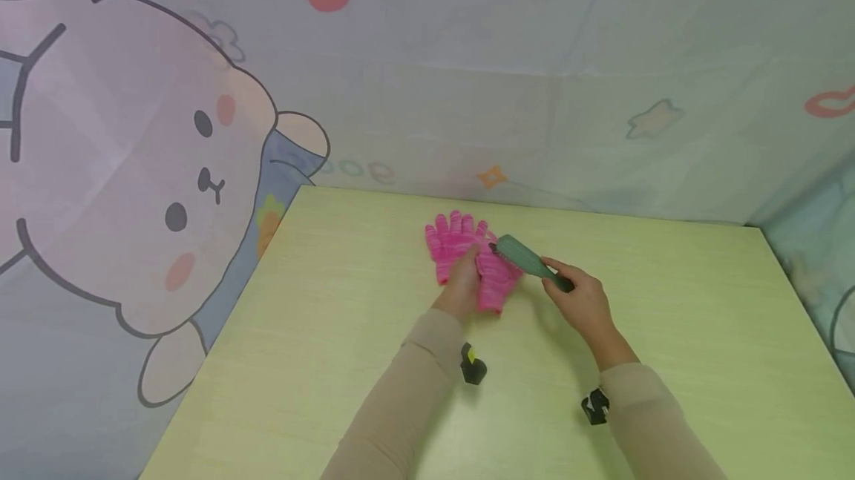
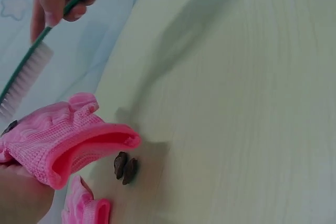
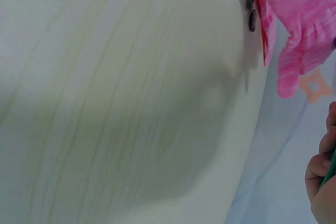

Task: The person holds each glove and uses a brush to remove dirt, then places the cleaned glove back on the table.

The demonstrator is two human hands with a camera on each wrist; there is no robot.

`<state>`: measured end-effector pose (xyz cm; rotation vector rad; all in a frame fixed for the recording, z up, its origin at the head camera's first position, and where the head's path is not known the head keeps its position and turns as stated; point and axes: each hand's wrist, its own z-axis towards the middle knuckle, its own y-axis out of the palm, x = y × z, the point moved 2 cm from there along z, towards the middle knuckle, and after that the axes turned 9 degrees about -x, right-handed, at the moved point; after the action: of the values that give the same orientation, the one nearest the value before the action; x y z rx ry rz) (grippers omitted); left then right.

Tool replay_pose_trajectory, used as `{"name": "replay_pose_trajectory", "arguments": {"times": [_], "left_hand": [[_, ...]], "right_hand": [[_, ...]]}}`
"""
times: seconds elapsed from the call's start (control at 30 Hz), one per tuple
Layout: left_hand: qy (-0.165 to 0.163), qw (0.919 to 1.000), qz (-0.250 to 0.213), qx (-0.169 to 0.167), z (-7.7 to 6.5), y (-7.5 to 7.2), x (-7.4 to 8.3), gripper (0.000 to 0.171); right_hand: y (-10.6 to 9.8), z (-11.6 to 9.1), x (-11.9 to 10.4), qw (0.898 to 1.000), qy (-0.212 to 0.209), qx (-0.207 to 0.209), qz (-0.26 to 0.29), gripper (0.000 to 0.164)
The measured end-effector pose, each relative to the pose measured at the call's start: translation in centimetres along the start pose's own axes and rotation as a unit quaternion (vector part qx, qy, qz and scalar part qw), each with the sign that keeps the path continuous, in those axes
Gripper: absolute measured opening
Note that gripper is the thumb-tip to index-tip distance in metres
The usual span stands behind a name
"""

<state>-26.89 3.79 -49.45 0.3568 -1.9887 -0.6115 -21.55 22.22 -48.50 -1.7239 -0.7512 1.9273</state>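
Note:
My left hand (image 1: 465, 278) holds a pink knitted glove (image 1: 497, 283) up off the table, its cuff facing the left wrist camera. By its handle my right hand (image 1: 582, 303) grips a green brush (image 1: 524, 256). White bristles (image 2: 26, 80) point down at the raised glove, close over a small dark lump (image 2: 10, 126) on it. A second pink glove (image 1: 454, 237) lies palm-flat on the table behind my left hand. Small dark brown pieces (image 2: 126, 168) lie on the table below the raised glove.
The pale yellow-green table (image 1: 695, 302) ends at a cloth backdrop (image 1: 454, 109) with a cartoon animal printed on the left. Black wrist cameras, one left (image 1: 473, 366) and one right (image 1: 594, 406), hang below my sleeves. Arm shadows fall across the tabletop.

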Motion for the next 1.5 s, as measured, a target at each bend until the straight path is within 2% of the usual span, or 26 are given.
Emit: {"name": "replay_pose_trajectory", "arguments": {"times": [0.07,0.17,0.23,0.27,0.33,0.5,0.6,0.67,0.77,0.83,0.9,0.97,1.07,1.2,1.5], "left_hand": [[-0.003,0.9979,0.064,0.011,0.2,-0.1,-0.1,0.043],[-0.016,0.9864,0.163,0.018,0.4,-0.2,-0.5,0.044],[-0.018,0.981,0.192,0.016,0.3,-0.2,-0.6,0.043],[-0.019,0.9821,0.187,0.009,0.2,-0.1,-0.6,0.044],[-0.025,0.9887,0.148,0.0,-0.2,0.0,-0.5,0.043],[-0.022,0.9974,0.067,0.009,-0.9,0.1,0.1,0.04],[-0.018,0.9961,0.083,0.025,-0.9,0.0,0.3,0.041],[-0.017,0.9925,0.118,0.027,-0.8,0.0,0.3,0.044],[-0.012,0.9817,0.188,0.025,-0.3,0.1,0.1,0.048],[-0.01,0.978,0.208,0.014,-0.2,0.2,0.0,0.048],[-0.01,0.981,0.194,0.003,-0.2,0.3,0.0,0.047],[-0.014,0.9872,0.159,-0.005,-0.3,0.4,0.2,0.044],[-0.012,0.9941,0.107,0.0,-0.2,0.4,0.4,0.04],[0.002,0.9971,0.076,0.005,0.1,0.4,0.6,0.038],[0.01,0.9994,0.031,0.009,0.0,0.5,1.1,0.042]], "right_hand": [[-0.1,0.1,-0.1,1.0,0.0,0.005,0.008,0.036],[-0.1,0.3,-0.5,1.0,0.0,0.004,0.017,0.037],[0.0,0.4,-0.6,1.0,0.0,-0.002,0.014,0.038],[0.0,0.4,-0.6,1.0,0.002,-0.005,0.015,0.038],[0.1,0.4,-0.5,1.0,0.004,-0.011,0.017,0.038],[0.2,0.2,-0.2,1.0,-0.001,-0.011,0.013,0.037],[0.1,0.2,0.0,1.0,0.002,-0.008,0.011,0.037],[0.1,0.2,0.0,1.0,0.004,-0.005,0.014,0.037],[0.1,0.4,-0.3,1.0,0.004,-0.005,0.018,0.038],[0.1,0.5,-0.4,1.0,0.003,-0.006,0.019,0.038],[0.1,0.6,-0.5,1.0,0.002,-0.009,0.022,0.038],[0.1,0.6,-0.5,1.0,0.0,-0.01,0.025,0.038],[0.1,0.5,-0.5,1.0,-0.004,-0.011,0.029,0.038],[0.1,0.5,-0.5,0.999,-0.008,-0.009,0.03,0.037],[-0.1,0.5,-0.4,1.0,-0.01,-0.002,0.024,0.037]]}}
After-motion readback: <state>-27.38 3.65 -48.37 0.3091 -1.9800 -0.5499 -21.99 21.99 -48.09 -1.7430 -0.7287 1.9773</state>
